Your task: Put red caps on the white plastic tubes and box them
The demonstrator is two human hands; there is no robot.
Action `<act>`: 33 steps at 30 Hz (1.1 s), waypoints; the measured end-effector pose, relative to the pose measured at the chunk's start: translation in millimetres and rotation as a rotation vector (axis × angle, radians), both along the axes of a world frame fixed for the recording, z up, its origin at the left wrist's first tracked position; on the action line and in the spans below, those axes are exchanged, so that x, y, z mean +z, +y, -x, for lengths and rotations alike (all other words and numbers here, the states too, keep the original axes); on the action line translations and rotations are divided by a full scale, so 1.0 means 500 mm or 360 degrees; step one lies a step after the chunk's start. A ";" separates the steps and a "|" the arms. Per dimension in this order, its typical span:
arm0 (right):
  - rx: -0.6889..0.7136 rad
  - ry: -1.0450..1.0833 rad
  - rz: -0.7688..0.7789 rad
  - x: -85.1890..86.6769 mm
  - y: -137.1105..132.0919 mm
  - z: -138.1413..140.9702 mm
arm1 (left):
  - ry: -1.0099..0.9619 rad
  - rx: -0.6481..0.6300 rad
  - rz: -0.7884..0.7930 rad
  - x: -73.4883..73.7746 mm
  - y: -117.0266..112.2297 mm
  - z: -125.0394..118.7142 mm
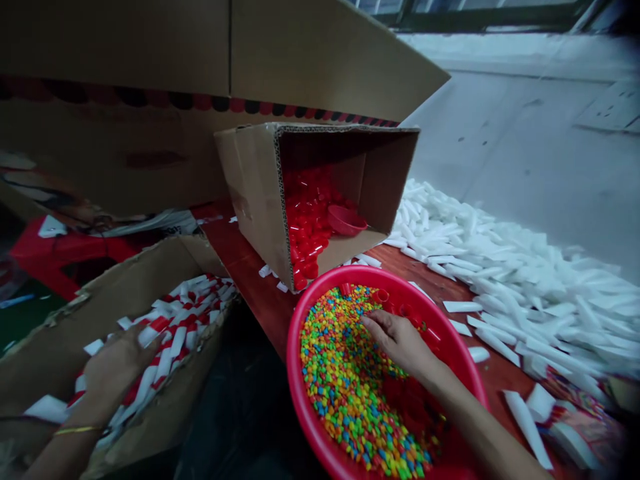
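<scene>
My left hand [116, 363] reaches into a low, torn-edged cardboard box of white tubes with red ends. Its fingers are closed around one white tube with a red end [153, 331]. My right hand [400, 339] is over a pink-red basin [296, 373], thumb and fingers pinched together just above small multicoloured candies [340, 380]. Whatever sits between those fingertips is too small to make out. Red translucent caps [407, 400] lie in the basin's right part, partly hidden under my right forearm.
Behind the basin, a cardboard box [250, 193] on its side holds many red caps [305, 220] and a small red bowl [346, 220]. White tubes [500, 267] are heaped on the red-brown table [265, 300] at right. A red stool [65, 250] stands at far left.
</scene>
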State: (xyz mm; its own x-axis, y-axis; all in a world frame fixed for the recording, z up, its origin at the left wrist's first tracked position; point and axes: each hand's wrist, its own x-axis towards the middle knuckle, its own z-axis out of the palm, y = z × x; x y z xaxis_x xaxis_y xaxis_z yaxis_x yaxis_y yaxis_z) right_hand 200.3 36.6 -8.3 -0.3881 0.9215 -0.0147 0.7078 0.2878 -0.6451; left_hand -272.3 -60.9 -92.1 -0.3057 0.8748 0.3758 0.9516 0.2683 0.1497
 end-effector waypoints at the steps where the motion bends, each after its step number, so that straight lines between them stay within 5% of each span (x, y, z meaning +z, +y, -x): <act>1: 0.0022 -0.0071 -0.0022 0.001 0.001 0.001 | 0.0040 0.0027 -0.0015 -0.001 0.008 0.008; 3: 0.0037 -0.0177 -0.0048 0.004 0.003 0.003 | 0.0030 0.0053 -0.0037 0.007 0.055 -0.016; 10: 0.0082 -0.0427 -0.0128 0.005 0.001 0.002 | -0.0273 -0.0415 0.0175 0.016 0.336 -0.235; 13: 0.0111 -0.0469 -0.0144 0.011 -0.002 -0.002 | -0.0328 -0.0446 0.0237 -0.002 0.387 -0.288; 17: 0.0092 -0.0489 -0.0159 0.022 -0.003 -0.009 | -0.0309 -0.0505 0.0262 -0.018 0.372 -0.335; 26: 0.0100 -0.0439 -0.0180 0.010 -0.002 -0.008 | -0.0304 -0.0549 0.0256 -0.032 0.222 -0.454; 33: 0.0025 -0.0785 -0.0305 0.009 0.006 0.016 | -0.0387 -0.0643 0.0393 -0.019 0.135 -0.451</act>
State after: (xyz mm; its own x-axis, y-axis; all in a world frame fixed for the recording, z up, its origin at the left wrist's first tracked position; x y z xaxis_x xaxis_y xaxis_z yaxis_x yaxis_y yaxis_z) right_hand 192.2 39.4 -3.7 -0.3914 0.9197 -0.0310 0.9087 0.3809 -0.1710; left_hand -46.9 6.4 -101.5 0.0213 0.9944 0.1038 0.9320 -0.0573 0.3579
